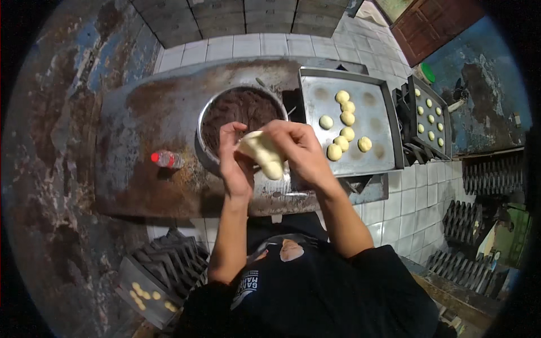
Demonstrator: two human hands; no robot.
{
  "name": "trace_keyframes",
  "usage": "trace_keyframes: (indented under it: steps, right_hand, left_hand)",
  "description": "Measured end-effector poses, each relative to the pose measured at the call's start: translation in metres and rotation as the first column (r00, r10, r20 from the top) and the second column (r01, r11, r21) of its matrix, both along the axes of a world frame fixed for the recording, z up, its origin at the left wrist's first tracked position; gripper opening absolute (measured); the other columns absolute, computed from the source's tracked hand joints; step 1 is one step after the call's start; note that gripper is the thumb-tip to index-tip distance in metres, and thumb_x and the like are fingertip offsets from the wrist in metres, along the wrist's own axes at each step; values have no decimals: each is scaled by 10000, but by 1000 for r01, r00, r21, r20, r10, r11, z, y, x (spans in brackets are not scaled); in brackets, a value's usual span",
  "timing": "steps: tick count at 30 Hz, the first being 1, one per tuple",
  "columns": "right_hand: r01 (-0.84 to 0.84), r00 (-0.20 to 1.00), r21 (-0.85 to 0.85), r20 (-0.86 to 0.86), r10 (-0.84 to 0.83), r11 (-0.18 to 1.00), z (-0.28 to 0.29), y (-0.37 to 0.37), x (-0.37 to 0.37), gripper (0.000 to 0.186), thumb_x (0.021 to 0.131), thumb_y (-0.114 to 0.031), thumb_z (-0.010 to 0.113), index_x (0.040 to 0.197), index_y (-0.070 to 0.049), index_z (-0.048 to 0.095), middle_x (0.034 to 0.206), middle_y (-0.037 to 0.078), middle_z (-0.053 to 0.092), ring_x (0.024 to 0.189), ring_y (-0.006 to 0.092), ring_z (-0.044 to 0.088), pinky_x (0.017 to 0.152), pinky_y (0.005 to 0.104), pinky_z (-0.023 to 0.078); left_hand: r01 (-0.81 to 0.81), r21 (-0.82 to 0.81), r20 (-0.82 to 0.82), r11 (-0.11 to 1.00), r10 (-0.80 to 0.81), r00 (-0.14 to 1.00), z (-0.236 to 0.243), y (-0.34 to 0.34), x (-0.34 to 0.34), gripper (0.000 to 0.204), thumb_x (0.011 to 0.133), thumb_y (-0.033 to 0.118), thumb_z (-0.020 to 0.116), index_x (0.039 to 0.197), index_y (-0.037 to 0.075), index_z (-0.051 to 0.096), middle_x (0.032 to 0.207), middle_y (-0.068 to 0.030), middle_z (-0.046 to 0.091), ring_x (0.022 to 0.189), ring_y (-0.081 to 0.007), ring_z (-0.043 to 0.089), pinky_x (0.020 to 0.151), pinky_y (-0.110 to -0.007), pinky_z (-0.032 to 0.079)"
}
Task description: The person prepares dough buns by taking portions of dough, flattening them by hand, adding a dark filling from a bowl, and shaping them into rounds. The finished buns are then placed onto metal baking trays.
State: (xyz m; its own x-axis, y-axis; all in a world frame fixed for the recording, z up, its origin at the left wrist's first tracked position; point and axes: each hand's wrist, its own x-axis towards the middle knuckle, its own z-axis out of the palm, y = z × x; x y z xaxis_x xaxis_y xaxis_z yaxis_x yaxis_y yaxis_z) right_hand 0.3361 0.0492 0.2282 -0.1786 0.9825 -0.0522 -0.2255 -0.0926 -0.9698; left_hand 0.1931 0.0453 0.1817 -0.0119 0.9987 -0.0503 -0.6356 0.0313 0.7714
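Observation:
A piece of pale, soft dough (pixel 263 152) is held between my two hands over the near part of a wide metal bowl (pixel 204 114) of dark brown filling (pixel 234 110). My left hand (pixel 234 163) curls round the dough's left side, fingertips raised. My right hand (pixel 298 149) grips it from the upper right with the fingers bent over it. Just to the right lies a large metal tray (pixel 377 160) with several round pale dough balls (pixel 347 133) on it.
The worn worktable (pixel 146 124) bears a red-capped bottle (pixel 172 159) at left. A second tray (pixel 446 143) of dough balls stands at right, another tray (pixel 152 315) with dough pieces at lower left. Stacked dark metal racks (pixel 462 225) line the right; cabinets (pixel 214 17) stand behind.

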Motion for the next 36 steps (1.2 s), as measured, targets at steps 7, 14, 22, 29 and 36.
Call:
trace_keyframes:
  steps: [7,14,22,29,36]
  right_hand:
    - [-270,884,44,408,229,962,-38,-8,-10,363,1107,-269,564,1174,43,737,930,109,731,828,144,647,778,331,534]
    - [-205,-151,-355,932,329,912,-319,-92,40,269,1026,-293,590,1010,-59,721,1182,162,681,980,325,755,770,486,626]
    - [-485,-19,-190,978,207,853,-322,-94,34,308,955,-140,561,1247,-54,604,1211,145,670,1101,301,680,850,426,590]
    - [-608,-262,-374,927,268,701,-346,-119,53,326,1002,-187,537,1270,-82,689,1369,101,635,1270,299,603,953,415,566]
    - [-717,-50,-140,987,151,683,-338,-121,61,395,998,-224,512,1340,-51,606,1336,195,623,1226,374,604,1003,460,498]
  left_hand:
    - [350,221,-564,910,-174,807,-118,-43,-40,515,831,168,849,1265,-2,629,1192,-96,689,1077,-186,681,931,-341,563]
    - [51,-397,-391,916,-219,894,-173,-72,-83,457,932,67,766,1366,52,624,1246,-59,720,1092,-171,701,936,-351,581]
    - [-112,-662,-206,741,-36,978,-201,-87,-195,263,1040,76,569,1290,99,647,1031,26,703,710,-49,559,532,-243,377]
    - [-177,-723,-340,668,-120,933,-178,-89,-188,172,1067,104,565,1227,99,628,1007,-29,719,658,-54,542,486,-214,348]
    - [-100,-707,-272,700,-139,952,-164,-89,-180,183,1027,93,648,1204,127,676,915,37,704,694,-39,566,521,-222,355]
